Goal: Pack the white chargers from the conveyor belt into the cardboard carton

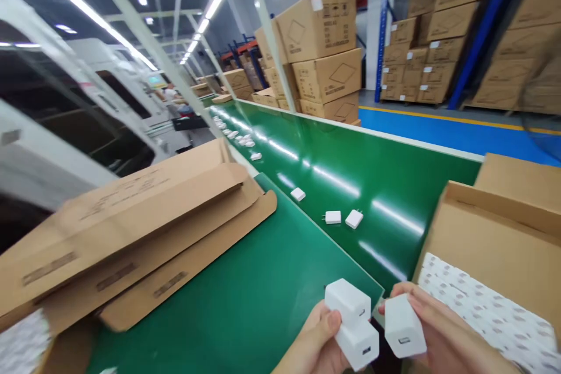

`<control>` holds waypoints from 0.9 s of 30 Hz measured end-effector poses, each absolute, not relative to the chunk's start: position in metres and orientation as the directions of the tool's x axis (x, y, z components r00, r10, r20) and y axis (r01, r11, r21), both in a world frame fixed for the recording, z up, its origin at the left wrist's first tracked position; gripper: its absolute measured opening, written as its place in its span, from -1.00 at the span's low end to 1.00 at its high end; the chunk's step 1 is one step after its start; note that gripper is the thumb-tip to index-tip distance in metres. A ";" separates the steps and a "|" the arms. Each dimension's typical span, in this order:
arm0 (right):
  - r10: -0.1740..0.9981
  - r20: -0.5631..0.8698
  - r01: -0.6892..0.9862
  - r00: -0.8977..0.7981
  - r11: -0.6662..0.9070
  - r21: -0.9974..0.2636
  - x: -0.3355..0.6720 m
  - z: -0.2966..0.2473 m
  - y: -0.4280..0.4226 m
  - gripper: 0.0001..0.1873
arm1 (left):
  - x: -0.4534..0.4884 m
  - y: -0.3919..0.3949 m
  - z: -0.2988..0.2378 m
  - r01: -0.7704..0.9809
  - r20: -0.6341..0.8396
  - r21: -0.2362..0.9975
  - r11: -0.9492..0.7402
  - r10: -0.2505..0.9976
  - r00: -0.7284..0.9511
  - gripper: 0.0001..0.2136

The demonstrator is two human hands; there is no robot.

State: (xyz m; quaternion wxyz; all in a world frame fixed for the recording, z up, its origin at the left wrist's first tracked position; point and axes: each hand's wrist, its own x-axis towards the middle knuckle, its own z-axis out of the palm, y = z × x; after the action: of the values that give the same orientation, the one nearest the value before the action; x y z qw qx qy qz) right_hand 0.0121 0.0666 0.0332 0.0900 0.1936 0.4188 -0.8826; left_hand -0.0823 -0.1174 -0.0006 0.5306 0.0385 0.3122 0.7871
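Head view: our left hand (313,342) pinches two white chargers (353,321) stacked one on the other, thumb on the side, USB port of the lower one facing us. Our right hand (442,339) pinches a third charger (404,325) by its edges, port also toward us. All three sit at the bottom of frame, above the near edge of the green tabletop (245,304), just left of the open carton (495,245).

The carton holds a white printed sheet (491,310) across its bottom. More loose chargers (342,218) lie further up the green belt (394,187), well apart from us. Flattened cardboard boxes (131,228) are stacked on the left.

Handling notes, our judgement:
- Two units in one hand is the weak point; we'd keep the thumb across both so the top one can't slide off.
- Smooth plastic shells, so we'd grip on the flat faces, not the corners.
- We'd keep ports aligned the same way so units go together consistently.
- We'd move low over the tabletop; a drop here would likely bounce onto the belt.
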 end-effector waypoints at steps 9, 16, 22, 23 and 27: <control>0.504 0.255 0.364 -0.826 0.820 -0.441 0.132 -0.014 0.225 -0.55 | -0.044 0.035 0.027 -0.068 -0.222 0.975 0.212 0.926 -0.304 -0.54; 0.505 0.303 0.456 -0.808 0.862 -0.221 0.190 -0.044 0.270 -0.62 | 0.005 0.171 -0.003 0.668 -0.020 0.741 0.066 0.997 -0.077 -0.66; 0.426 0.212 0.369 -0.879 0.892 -0.261 0.199 -0.058 0.279 -0.56 | 0.011 0.193 -0.010 0.820 -0.207 0.569 -0.060 0.955 0.213 -0.57; 0.401 0.148 0.351 -0.904 0.894 -0.279 0.200 -0.058 0.279 -0.54 | 0.012 0.194 -0.009 0.839 -0.279 0.537 -0.088 0.920 0.275 -0.54; 0.285 -0.008 0.273 -0.959 0.911 -0.310 0.210 -0.067 0.283 -0.57 | 0.016 0.201 -0.007 0.880 -0.554 0.474 -0.031 0.766 0.326 -0.44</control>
State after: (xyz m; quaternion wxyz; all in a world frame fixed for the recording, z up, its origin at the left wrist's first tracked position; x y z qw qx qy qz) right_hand 0.2102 0.2830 -0.0672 -0.0187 0.1427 0.9773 -0.1557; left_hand 0.0162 0.2008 -0.0074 0.3906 0.7144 0.5760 -0.0730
